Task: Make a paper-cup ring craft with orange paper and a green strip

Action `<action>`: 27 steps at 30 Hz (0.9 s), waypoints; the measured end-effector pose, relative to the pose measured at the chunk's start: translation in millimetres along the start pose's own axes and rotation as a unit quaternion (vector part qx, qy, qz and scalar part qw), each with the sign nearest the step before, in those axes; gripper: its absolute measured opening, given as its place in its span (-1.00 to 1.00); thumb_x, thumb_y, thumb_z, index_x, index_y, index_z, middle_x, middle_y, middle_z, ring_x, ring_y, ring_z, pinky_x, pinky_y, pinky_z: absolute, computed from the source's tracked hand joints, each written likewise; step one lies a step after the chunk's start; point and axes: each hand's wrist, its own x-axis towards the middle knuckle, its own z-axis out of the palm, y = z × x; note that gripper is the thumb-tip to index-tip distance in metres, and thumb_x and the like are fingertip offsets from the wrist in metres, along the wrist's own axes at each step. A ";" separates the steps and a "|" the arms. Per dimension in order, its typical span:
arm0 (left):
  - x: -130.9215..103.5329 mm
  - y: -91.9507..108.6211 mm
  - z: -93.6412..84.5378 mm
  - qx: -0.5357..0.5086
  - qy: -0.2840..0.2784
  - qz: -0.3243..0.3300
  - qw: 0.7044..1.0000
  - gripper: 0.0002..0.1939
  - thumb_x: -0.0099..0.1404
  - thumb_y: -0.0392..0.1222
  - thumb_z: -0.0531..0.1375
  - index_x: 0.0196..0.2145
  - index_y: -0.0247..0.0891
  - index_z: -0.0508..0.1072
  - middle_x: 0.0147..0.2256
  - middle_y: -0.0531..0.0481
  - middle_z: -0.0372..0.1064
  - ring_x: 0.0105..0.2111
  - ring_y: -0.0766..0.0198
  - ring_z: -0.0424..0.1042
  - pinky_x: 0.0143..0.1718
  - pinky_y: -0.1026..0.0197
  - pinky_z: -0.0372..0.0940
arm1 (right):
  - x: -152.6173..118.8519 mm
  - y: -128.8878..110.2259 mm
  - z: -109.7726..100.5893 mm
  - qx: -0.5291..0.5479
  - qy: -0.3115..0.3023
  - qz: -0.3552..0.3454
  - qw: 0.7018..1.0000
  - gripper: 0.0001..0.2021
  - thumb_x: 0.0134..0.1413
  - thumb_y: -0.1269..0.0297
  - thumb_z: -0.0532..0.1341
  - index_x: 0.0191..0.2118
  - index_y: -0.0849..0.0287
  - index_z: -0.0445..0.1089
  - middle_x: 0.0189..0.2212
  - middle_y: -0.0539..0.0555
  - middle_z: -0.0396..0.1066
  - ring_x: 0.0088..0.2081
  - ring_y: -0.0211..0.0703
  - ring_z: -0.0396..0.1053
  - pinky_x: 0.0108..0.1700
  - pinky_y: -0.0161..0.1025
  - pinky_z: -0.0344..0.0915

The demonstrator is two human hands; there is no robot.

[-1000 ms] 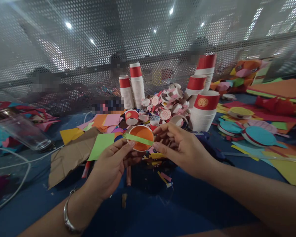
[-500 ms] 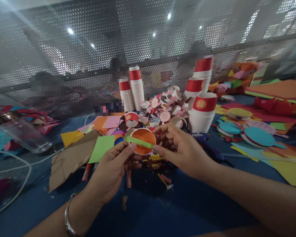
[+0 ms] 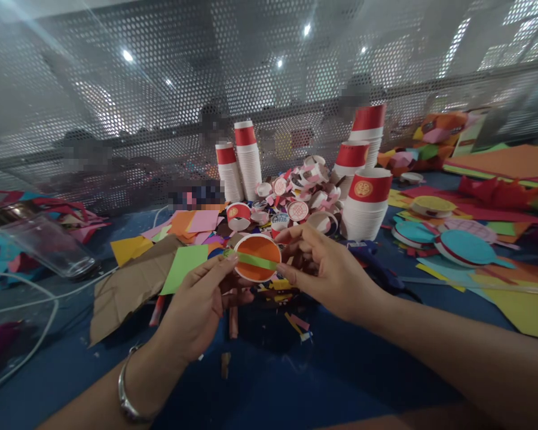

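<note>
Between my two hands is a shallow round piece of paper cup point(image 3: 256, 243) with a white rim and an orange inside. A light green paper strip point(image 3: 256, 261) crosses its face from side to side. My left hand point(image 3: 204, 298) pinches the strip's left end at the rim with thumb and fingers, lower fingers curled beneath. On the other side, my right hand point(image 3: 334, 272) grips the rim by the strip's right end, thumb in front and fingers partly hidden behind.
Stacked red-and-white paper cups point(image 3: 365, 206) flank a heap of cut cup rings point(image 3: 314, 179). Cardboard point(image 3: 130, 289) and a green sheet point(image 3: 183, 269) lie left, near a clear bottle point(image 3: 49, 239). Blue-topped round pieces point(image 3: 466, 246) and a dark blue tool point(image 3: 381, 269) are right.
The green strip, earlier slanting with its left end over the rim, now lies flatter across the orange face. My left hand has shifted slightly left; the right has barely moved.
</note>
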 end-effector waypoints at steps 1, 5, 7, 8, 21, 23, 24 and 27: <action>0.2 0.5 0.3 0.002 0.004 -0.006 1.000 -0.76 0.20 -0.13 0.43 -0.26 -0.36 0.62 -0.36 -0.14 0.60 -0.44 0.21 0.54 -0.45 0.25 0.52 | 0.0 0.0 0.3 -0.002 0.000 0.000 1.000 -0.69 0.21 0.34 0.31 0.04 0.11 0.33 -0.27 0.02 0.55 -0.40 -0.23 0.42 -0.35 -0.24 0.39; -0.5 2.7 2.1 0.009 0.015 -0.021 1.000 -0.75 0.20 -0.13 0.40 -0.26 -0.38 0.60 -0.38 -0.17 0.59 -0.50 0.21 0.52 -0.50 0.24 0.51 | -0.5 0.2 1.0 -0.013 -0.009 -0.006 1.000 -0.69 0.20 0.35 0.30 0.05 0.11 0.32 -0.28 0.02 0.54 -0.41 -0.23 0.41 -0.35 -0.23 0.38; -1.0 3.2 2.9 0.009 0.016 -0.025 1.000 -0.77 0.18 -0.15 0.40 -0.27 -0.37 0.60 -0.39 -0.16 0.59 -0.50 0.22 0.51 -0.48 0.23 0.52 | -0.7 -0.1 1.0 -0.017 -0.008 -0.010 1.000 -0.69 0.20 0.36 0.29 0.05 0.11 0.32 -0.29 0.01 0.53 -0.42 -0.23 0.41 -0.34 -0.23 0.37; -1.0 3.1 3.1 0.009 0.018 -0.023 1.000 -0.78 0.17 -0.16 0.41 -0.28 -0.37 0.60 -0.39 -0.16 0.59 -0.48 0.21 0.51 -0.47 0.22 0.53 | -0.8 -0.3 0.9 -0.019 -0.007 -0.012 1.000 -0.69 0.20 0.36 0.29 0.05 0.11 0.32 -0.30 0.00 0.53 -0.42 -0.23 0.41 -0.35 -0.23 0.37; 0.2 3.8 5.4 0.003 0.043 -0.019 0.999 -0.84 0.24 -0.20 0.33 -0.32 -0.38 0.61 -0.44 -0.12 0.50 -0.45 0.19 0.50 -0.50 0.23 0.53 | -1.4 -0.6 0.1 -0.015 -0.008 -0.006 1.000 -0.68 0.22 0.36 0.30 0.07 0.10 0.32 -0.29 -0.02 0.52 -0.42 -0.25 0.38 -0.35 -0.23 0.33; 0.0 4.5 5.9 0.007 0.041 -0.022 0.999 -0.84 0.27 -0.21 0.31 -0.33 -0.39 0.60 -0.47 -0.11 0.49 -0.48 0.20 0.49 -0.52 0.25 0.52 | -1.1 -0.9 0.1 -0.016 -0.011 -0.006 1.000 -0.67 0.21 0.37 0.30 0.07 0.10 0.32 -0.29 -0.01 0.53 -0.40 -0.24 0.41 -0.33 -0.22 0.35; 0.1 4.5 5.7 0.009 0.038 -0.022 0.999 -0.83 0.28 -0.20 0.31 -0.32 -0.40 0.60 -0.47 -0.11 0.49 -0.49 0.20 0.49 -0.53 0.25 0.51 | -1.0 -1.2 0.1 -0.018 -0.011 -0.005 1.000 -0.67 0.21 0.37 0.30 0.06 0.10 0.32 -0.29 -0.01 0.53 -0.40 -0.24 0.41 -0.32 -0.21 0.35; 0.1 3.4 4.1 0.007 0.031 -0.021 0.999 -0.82 0.30 -0.19 0.31 -0.28 -0.41 0.62 -0.42 -0.14 0.54 -0.46 0.16 0.53 -0.51 0.24 0.51 | -1.3 -1.3 0.0 -0.024 -0.010 -0.003 1.000 -0.66 0.21 0.37 0.30 0.07 0.11 0.32 -0.27 0.00 0.54 -0.39 -0.24 0.42 -0.31 -0.20 0.37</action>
